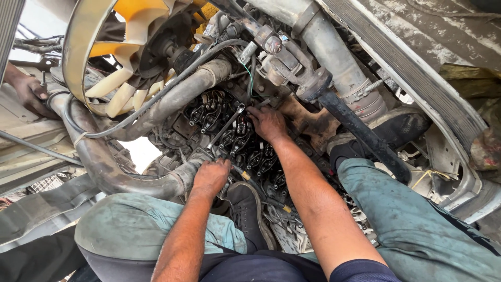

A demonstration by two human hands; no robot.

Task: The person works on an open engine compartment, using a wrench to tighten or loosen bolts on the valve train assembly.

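Grease covers almost everything here, and this is the first danger. The left hand (210,176) is closed in a fist on the lower end of a long silver steel spanner (225,127), which rises diagonally to its ring end over the exposed black rocker arms (237,137) of the open engine top. The right hand (267,123) rests with bent fingers on the rockers just beside the spanner head; I cannot tell if the fingers pinch something small or only press.

I judge that the oily grip could slip if force comes suddenly, and then the knuckles of the left hand would strike the thick grey ribbed coolant hose (130,180) touching it. The ring end could also jump off its nut, and the right fingers, being so near, could be hit or pinched.

The person stands on the engine: one black worn boot (249,214) is set between the two forearms, near the rockers, so dirt from the sole might fall into the open valve gear. A loose nut would be lost easily among the springs.

Another person's hand (28,94) holds the far left edge near the yellow and cream plastic fan (125,83); any turning of the engine would endanger it.
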